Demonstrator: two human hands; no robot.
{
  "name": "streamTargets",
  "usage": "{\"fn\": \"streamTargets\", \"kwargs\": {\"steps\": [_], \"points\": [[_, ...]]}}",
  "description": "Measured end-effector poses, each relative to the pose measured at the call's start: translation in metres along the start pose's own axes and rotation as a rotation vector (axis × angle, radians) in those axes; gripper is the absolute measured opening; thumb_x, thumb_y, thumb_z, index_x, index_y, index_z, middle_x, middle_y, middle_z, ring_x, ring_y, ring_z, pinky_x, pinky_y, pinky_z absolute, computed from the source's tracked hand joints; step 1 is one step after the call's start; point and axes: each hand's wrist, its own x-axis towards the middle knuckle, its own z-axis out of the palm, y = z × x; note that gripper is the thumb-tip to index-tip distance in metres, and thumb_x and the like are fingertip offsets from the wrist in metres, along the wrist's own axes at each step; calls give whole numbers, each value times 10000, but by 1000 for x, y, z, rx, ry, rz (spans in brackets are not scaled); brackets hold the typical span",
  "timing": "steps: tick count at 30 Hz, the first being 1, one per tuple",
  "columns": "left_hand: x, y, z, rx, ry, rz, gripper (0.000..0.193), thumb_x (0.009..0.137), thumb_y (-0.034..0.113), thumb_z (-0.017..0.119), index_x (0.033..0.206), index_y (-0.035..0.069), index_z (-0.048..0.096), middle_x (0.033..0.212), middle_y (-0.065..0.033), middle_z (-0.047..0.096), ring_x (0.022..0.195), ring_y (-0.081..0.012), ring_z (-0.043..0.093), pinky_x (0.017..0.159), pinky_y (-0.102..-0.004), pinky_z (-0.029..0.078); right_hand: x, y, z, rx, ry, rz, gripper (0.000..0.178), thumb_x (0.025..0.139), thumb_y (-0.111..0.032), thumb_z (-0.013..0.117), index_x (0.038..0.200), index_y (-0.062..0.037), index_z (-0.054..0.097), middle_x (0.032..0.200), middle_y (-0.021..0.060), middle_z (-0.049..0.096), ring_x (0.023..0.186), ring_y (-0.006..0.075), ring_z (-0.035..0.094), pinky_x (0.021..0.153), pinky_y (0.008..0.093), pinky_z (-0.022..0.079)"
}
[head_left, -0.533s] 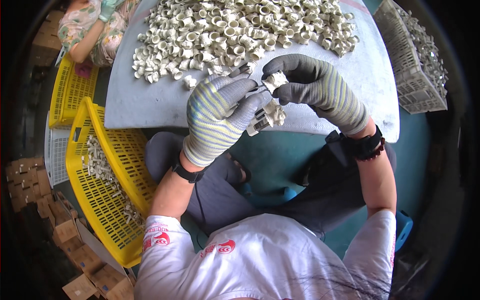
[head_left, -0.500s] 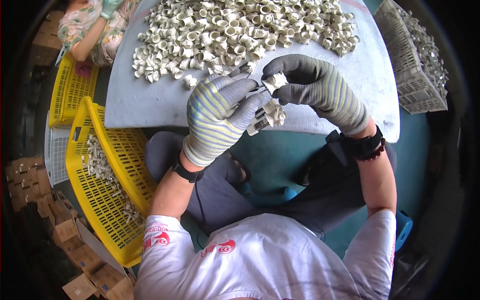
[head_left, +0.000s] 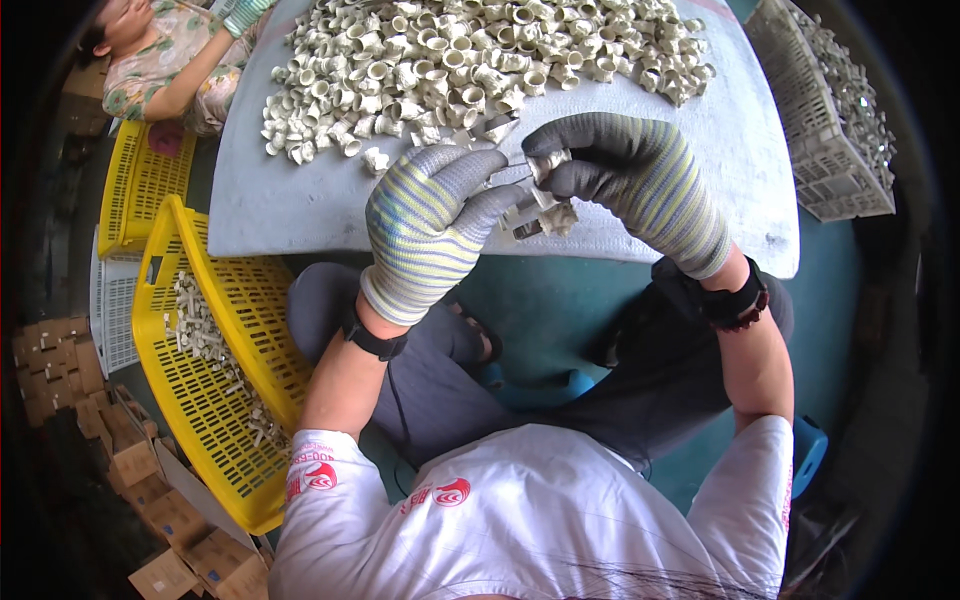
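My left hand [head_left: 425, 225], in a striped glove with grey fingertips, is closed on a metal piece with flat prongs [head_left: 512, 175]. Thumb and fingers of my right hand [head_left: 640, 180], gloved alike, pinch a small cream cup-shaped part [head_left: 546, 163] against the end of one prong. A second cream part [head_left: 557, 218] sits at the lower end of the same metal piece. Both hands are above the near edge of the grey-white table [head_left: 300, 215]. Fingers partly hide the metal piece, so its full shape cannot be made out.
A heap of similar cream parts [head_left: 470, 65] covers the far table. At left stand a yellow crate [head_left: 215, 400] with small pieces and another yellow crate [head_left: 150, 185]. A white crate of metal pieces [head_left: 830, 130] is at right. A co-worker's gloved hand [head_left: 245, 15] shows far left.
My hands have shifted slightly, and the metal piece has turned so its lower cream part sits higher. The cream part in my right fingers has tilted. The co-worker has leaned further into view.
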Motion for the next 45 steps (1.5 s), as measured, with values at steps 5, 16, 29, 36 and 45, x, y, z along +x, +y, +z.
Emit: {"fn": "streamTargets", "kwargs": {"steps": [5, 16, 29, 36, 45], "points": [[0, 15, 7, -107, 36, -49, 268, 786, 172, 878, 992, 64, 743, 964, -99, 694, 879, -315, 658, 791, -402, 535, -6, -10, 2, 57, -39, 129, 255, 921, 34, 739, 1169, -26, 755, 918, 17, 764, 812, 65, 693, 713, 255, 592], [4, -10, 3, -632, -141, -542, 384, 983, 274, 747, 1217, -27, 699, 1117, -119, 723, 1009, -195, 689, 880, -325, 551, -1, -13, -10, 3, -246, -126, 241, 942, 11, 705, 1171, -39, 762, 967, 61, 777, 867, 127, 726, 730, 291, 595], [2, 1, 2, -606, -251, -463, 451, 863, 296, 866, 1168, -8, 732, 1003, -70, 727, 874, -145, 652, 820, -301, 537, 69, 79, -100, -1116, 347, -16, 180, 935, -203, 738, 1067, -81, 758, 952, 160, 757, 847, 341, 733, 800, 429, 582], [-1, 0, -3, -497, -194, -379, 396, 864, 226, 862, 1173, 13, 738, 1060, -88, 751, 918, -190, 676, 850, -334, 538, 42, 62, -94, -1100, 173, 47, 197, 921, -122, 706, 1103, -64, 756, 907, 174, 753, 827, 340, 733, 763, 408, 578], [1, 3, -2, -226, -20, -132, 288, 807, 110, 873, 1062, 31, 764, 914, -88, 752, 837, -263, 693, 808, -381, 543, 19, 42, -69, -368, 98, 132, 205, 951, -153, 743, 1134, -62, 745, 927, 74, 756, 818, 196, 706, 781, 327, 577]]}}
